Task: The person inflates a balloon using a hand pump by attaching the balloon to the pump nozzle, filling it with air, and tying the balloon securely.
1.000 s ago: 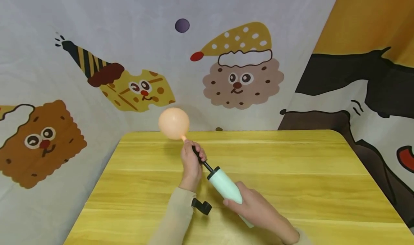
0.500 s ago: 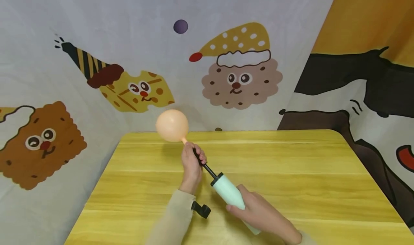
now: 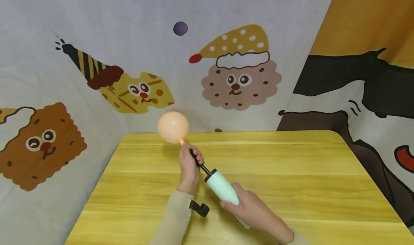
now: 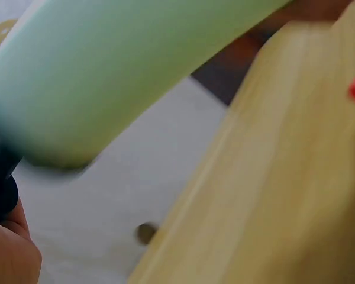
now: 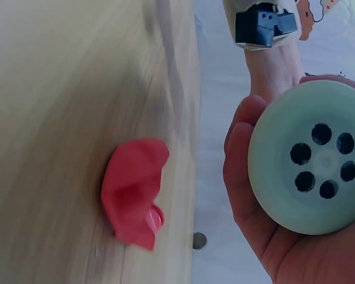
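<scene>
A peach balloon [image 3: 173, 127], round and partly inflated, points up and left from my left hand [image 3: 189, 166]. That hand grips the black end [image 3: 193, 155] of a balloon pump, right at the balloon's neck. A short stretch of black rod [image 3: 205, 169] shows between it and the mint-green pump body [image 3: 221, 187]. My right hand [image 3: 255, 209] wraps round the lower part of this body. In the right wrist view, the pump's round base [image 5: 322, 204] with its ring of holes faces the camera. The pump is held slanted over the table.
A limp red balloon [image 5: 135, 192] lies on the wooden table [image 3: 291, 187] in the right wrist view. A black wrist mount [image 3: 199, 208] sits on the left sleeve. Cloth printed with cartoon biscuits [image 3: 240, 86] hangs behind and beside the table.
The pump body slid back with my right hand, baring more rod, then came forward toward my left hand again. The balloon stays at the left hand, its size much the same.
</scene>
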Available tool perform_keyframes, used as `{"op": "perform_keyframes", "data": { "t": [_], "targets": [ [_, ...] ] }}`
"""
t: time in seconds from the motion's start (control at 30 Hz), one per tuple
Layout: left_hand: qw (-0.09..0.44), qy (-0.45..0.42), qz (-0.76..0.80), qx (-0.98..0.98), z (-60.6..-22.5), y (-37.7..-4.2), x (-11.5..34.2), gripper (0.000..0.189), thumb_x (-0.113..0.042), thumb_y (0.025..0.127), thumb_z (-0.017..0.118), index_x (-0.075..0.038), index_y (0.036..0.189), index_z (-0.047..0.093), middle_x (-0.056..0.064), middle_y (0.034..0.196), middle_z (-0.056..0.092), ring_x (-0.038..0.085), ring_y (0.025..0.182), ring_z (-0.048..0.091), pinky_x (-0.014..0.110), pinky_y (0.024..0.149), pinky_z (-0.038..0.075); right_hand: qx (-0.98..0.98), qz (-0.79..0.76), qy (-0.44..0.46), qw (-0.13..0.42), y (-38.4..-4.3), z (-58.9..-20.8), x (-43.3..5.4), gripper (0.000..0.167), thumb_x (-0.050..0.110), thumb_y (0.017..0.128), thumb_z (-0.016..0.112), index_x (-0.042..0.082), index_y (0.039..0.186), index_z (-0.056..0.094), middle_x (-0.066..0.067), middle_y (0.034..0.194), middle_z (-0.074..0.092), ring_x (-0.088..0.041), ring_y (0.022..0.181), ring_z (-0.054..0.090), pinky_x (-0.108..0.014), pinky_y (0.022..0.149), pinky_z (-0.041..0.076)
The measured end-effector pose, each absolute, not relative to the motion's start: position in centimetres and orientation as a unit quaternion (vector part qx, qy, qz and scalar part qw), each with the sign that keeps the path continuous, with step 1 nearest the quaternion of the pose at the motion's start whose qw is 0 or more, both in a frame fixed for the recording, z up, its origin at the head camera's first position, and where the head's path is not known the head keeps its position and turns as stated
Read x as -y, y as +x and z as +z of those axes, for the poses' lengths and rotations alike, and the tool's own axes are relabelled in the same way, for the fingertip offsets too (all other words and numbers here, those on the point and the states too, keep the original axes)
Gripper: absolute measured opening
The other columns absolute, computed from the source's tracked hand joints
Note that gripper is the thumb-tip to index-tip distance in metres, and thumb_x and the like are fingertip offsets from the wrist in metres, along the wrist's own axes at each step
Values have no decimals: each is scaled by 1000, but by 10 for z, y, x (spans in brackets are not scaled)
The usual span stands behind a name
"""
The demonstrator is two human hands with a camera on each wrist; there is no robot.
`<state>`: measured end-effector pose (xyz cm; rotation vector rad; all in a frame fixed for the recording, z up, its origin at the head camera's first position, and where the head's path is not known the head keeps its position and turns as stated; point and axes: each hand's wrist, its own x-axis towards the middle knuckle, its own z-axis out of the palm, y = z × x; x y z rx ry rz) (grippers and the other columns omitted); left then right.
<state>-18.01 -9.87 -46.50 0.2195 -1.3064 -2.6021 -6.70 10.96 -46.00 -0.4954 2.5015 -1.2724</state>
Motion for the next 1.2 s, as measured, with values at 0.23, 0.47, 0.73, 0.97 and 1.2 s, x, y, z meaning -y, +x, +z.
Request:
{"op": "perform_keyframes", "data": {
  "t": [0.23, 0.47, 0.73, 0.97, 1.2],
  "targets": [
    [185, 82, -892, 403, -446, -194, 131, 35, -22, 114, 32, -13, 81, 42, -3, 65, 45, 6, 47, 42, 17, 40, 35, -877, -409, -203, 153, -50, -453, -142, 45, 48, 98, 68, 14, 127, 58, 8, 86, 61, -5, 69, 54, -26, 57, 47],
    [152, 72, -889, 426, -449, -185, 111, 39, -24, 115, 28, -12, 80, 43, -3, 64, 44, 6, 47, 42, 17, 40, 35, -874, -410, -222, 137, -58, -456, -136, 46, 50, 99, 67, 12, 121, 56, 8, 80, 58, -4, 64, 55, -26, 53, 49],
    [93, 51, -883, 458, -456, -167, 72, 37, -21, 114, 27, -10, 83, 43, -2, 65, 44, 6, 47, 42, 18, 41, 36, -860, -449, -198, 141, -78, -453, -113, 50, 47, 99, 67, 2, 117, 54, 2, 74, 59, -9, 55, 57, -30, 45, 51],
    [102, 54, -880, 460, -457, -172, 78, 45, -31, 115, 30, -12, 77, 44, -2, 61, 43, 6, 46, 41, 18, 40, 36, -854, -468, -171, 148, -78, -457, -106, 63, 49, 99, 67, -3, 131, 53, 0, 82, 63, -12, 62, 61, -30, 50, 53],
    [147, 76, -890, 425, -451, -191, 112, 43, -29, 115, 28, -12, 78, 42, -3, 64, 44, 7, 48, 41, 18, 41, 35, -870, -434, -174, 157, -63, -454, -124, 57, 48, 98, 69, 4, 132, 56, 2, 88, 64, -9, 68, 59, -28, 55, 51]
  ]
}}
